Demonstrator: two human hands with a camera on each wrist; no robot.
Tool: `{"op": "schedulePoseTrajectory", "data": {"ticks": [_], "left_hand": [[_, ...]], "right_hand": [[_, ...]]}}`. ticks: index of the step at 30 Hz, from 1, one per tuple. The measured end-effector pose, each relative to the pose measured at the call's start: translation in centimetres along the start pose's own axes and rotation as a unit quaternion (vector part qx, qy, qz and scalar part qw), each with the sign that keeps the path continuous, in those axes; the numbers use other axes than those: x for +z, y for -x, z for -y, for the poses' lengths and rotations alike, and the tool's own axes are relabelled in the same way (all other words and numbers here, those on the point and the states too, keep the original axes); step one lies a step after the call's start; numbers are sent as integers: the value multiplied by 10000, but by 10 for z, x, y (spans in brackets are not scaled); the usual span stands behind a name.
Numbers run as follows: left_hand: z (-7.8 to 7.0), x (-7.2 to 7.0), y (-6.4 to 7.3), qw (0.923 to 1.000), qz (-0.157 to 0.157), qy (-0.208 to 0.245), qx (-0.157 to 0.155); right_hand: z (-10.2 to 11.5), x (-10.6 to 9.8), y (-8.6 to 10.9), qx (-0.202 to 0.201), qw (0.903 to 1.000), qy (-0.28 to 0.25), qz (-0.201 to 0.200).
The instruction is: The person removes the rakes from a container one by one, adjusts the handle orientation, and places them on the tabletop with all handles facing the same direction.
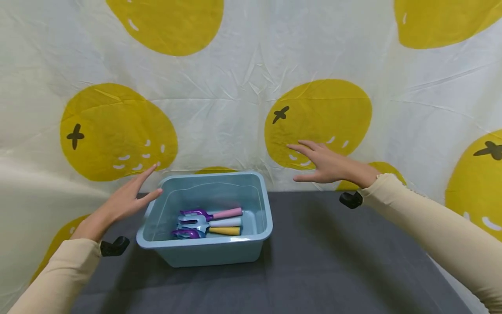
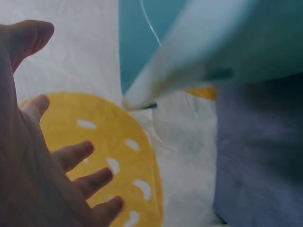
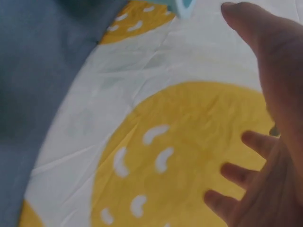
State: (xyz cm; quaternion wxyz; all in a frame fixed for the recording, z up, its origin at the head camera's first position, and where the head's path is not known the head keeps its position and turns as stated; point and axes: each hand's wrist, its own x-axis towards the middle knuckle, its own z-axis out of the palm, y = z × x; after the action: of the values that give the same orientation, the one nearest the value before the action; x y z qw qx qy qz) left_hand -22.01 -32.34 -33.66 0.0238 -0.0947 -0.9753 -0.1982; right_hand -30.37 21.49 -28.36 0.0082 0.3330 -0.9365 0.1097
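Note:
A light blue plastic basin [image 1: 208,253] stands on the dark tabletop, left of centre in the head view. Small garden hand tools lie inside it: a purple fork with a pink handle [image 1: 227,213], a light blue fork [image 1: 198,222] with a pale handle, one with a yellow handle [image 1: 225,230], and a purple head [image 1: 188,234] in front. My left hand [image 1: 127,198] hovers at the basin's left side, fingers spread and holding nothing. Well to the right of the basin, my right hand [image 1: 323,163] hangs in the air, fingers extended and bare.
Behind the table hangs a white cloth [image 1: 227,126] printed with big yellow fruit shapes. The dark grey table cover [image 1: 306,261] runs in front of the basin and to its right. A black wrist camera [image 1: 115,246] sits below the left sleeve, another [image 1: 351,200] below the right.

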Motion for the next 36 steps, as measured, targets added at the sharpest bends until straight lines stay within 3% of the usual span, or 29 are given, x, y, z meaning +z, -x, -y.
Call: {"op": "schedulePoseTrajectory", "data": {"ticks": [4,8,12,16,22,27,36], "left_hand": [[10,6,6,9990,270,313,-175],[17,16,14,9942,477,939,-206],[21,27,20,9834,688,1660,-269],[26,37,22,9697,800,2269,-426],[34,51,27,9505,810,2976,-363],[38,62,33,9315,815,3505,-534],[30,79,39,9034,664,4219,-371]], "right_hand": [[16,-1,-24,-368,9978,-319,460],[37,5,-47,-722,9935,-437,758],[59,16,-72,-1153,9858,-530,1096],[83,30,-99,-1287,9762,-525,1664],[118,62,-130,-1279,9601,-215,2478],[136,89,-145,-1122,9433,-323,3107],[147,127,-150,-173,9231,-466,3814]]}}
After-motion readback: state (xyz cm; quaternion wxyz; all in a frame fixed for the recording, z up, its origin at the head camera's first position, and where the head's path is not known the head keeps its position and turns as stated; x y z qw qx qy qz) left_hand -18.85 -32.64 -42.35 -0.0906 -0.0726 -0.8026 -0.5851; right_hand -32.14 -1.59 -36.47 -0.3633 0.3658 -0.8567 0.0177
